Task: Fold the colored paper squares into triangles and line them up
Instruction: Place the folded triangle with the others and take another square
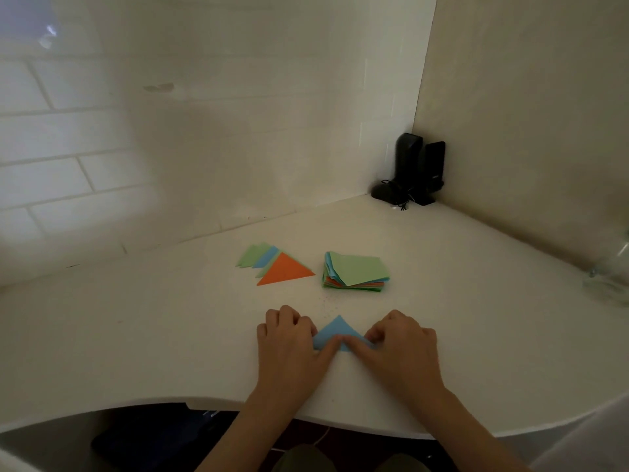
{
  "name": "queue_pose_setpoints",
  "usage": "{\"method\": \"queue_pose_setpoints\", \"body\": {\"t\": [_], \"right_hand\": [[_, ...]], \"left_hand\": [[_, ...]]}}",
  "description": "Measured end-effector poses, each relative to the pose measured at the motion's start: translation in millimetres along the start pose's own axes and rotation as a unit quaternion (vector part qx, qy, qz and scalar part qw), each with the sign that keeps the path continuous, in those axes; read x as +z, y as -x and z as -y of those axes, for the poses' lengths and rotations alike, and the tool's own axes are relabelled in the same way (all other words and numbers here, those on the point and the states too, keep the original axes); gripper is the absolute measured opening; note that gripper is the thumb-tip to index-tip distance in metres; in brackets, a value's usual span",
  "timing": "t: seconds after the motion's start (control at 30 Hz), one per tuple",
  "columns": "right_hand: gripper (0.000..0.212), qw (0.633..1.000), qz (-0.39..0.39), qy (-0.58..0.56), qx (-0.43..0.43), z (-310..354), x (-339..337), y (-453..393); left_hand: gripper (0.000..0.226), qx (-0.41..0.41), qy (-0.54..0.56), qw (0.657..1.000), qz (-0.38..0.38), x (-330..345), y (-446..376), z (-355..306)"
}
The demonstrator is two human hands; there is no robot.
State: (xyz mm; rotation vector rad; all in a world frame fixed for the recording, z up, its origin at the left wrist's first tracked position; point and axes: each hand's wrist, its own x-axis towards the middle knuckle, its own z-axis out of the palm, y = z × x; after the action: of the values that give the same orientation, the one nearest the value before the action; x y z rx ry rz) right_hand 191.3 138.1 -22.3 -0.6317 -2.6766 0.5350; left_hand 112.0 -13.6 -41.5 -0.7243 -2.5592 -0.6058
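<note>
Blue paper (335, 332) — pinned under left hand (289, 338), right hand (398, 338).

Two bare forearms rise from the lower middle of the frame, sleeveless as far as visible, ending in the left hand (289, 338) and right hand (400, 338), with no rings or watch showing.
</note>
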Motion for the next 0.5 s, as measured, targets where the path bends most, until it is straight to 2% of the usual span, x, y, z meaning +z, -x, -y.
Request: {"method": "queue_pose_setpoints", "body": {"t": [0.13,0.5], "right_hand": [[0.035,1.000,0.011,-0.003,-0.003,-4.4,2.6,-2.2],[0.018,0.987,0.102,-0.125,-0.007,-20.4,-12.0,-8.3]], "left_hand": [[0.043,-0.027,-0.021,0.997,0.076,-2.2,-4.2,1.2],[0.011,-0.023,0.167,0.980,0.109,-16.1,-8.9,28.0]]}}
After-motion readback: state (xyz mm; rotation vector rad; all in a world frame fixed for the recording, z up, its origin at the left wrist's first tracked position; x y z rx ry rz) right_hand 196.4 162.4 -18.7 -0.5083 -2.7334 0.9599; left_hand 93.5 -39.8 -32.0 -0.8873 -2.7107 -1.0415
